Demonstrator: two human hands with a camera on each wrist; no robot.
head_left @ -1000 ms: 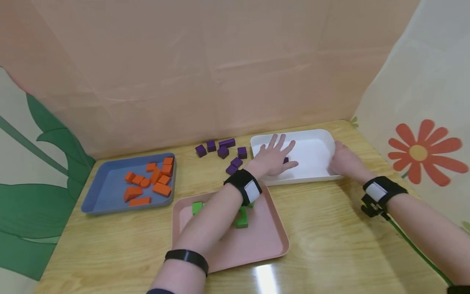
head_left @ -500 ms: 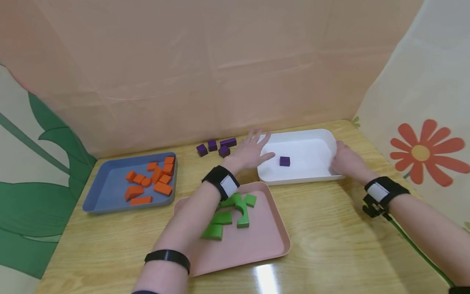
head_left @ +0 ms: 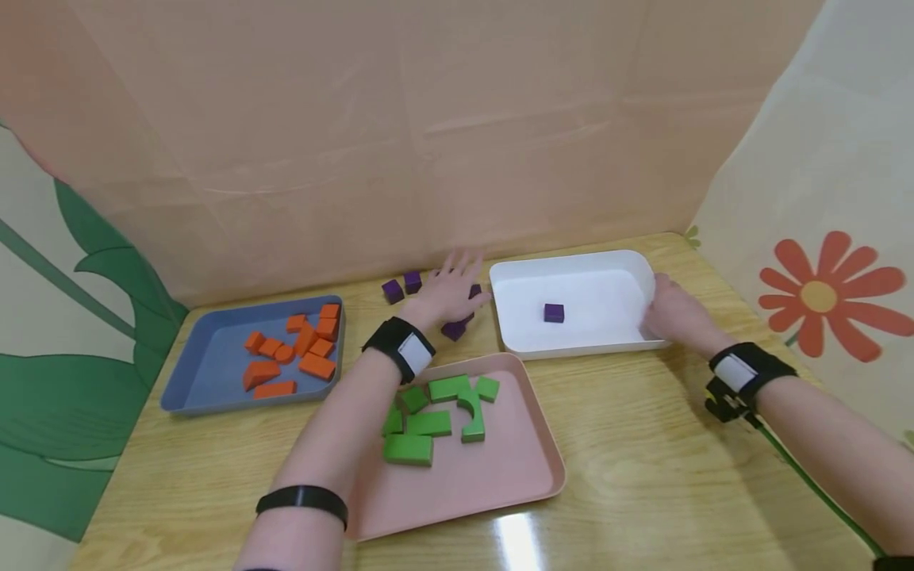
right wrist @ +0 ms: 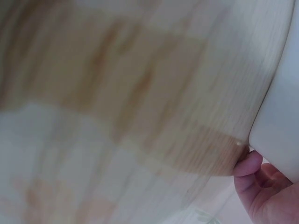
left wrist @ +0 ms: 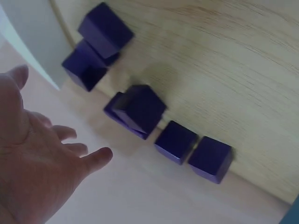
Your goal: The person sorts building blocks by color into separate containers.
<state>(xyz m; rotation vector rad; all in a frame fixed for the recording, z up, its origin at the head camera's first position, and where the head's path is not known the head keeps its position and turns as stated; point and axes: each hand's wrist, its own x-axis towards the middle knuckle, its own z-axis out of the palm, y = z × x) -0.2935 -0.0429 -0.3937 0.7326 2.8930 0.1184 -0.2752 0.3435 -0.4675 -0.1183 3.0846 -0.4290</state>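
Observation:
My left hand (head_left: 446,297) hovers over the group of purple blocks (head_left: 393,291) at the back of the table, fingers straight and spread, holding nothing. In the left wrist view, several purple blocks (left wrist: 175,141) lie along the table's far edge, beside the hand (left wrist: 46,158). To the right stands a white tray (head_left: 603,297) with one purple block (head_left: 554,313) inside. My right hand (head_left: 673,313) grips the tray's right end; in the right wrist view its curled fingers (right wrist: 250,163) sit at the tray's corner. Part of the purple group is hidden under the left hand.
A pink tray (head_left: 493,476) with several green blocks (head_left: 408,450) lies in front, partly under the left forearm. At the left, a blue tray (head_left: 207,373) holds several orange blocks (head_left: 316,365). A papered wall (head_left: 400,159) rises behind the table.
My left hand has moved left from over the white tray to over the purple blocks, uncovering the block in the tray. The right hand has stayed at the tray's end.

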